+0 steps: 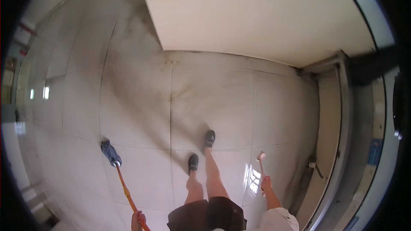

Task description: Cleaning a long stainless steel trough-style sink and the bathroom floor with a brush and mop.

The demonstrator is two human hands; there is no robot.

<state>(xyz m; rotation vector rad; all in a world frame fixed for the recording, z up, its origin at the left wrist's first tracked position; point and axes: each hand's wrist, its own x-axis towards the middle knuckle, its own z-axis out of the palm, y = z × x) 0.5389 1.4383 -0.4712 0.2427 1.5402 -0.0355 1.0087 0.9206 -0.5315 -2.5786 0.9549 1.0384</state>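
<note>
At the lower left, my left hand (138,220) is closed round the orange handle of a mop (127,193). The mop's dark blue-grey head (111,153) lies on the tiled floor, out to the left of my feet. My right hand (266,184), at the lower right, grips a pale long-handled brush (261,159). Its small rounded end points away from me over the floor; its bristles are too small to make out. I cannot tell whether that end touches the tiles.
My dark shoes (201,154) stand on pale, glossy floor tiles (214,98) with brownish smears. A cream wall corner (257,13) juts in ahead. Along the right runs a grey metal frame (344,124) beside a cream panel (329,119), with grime at its foot.
</note>
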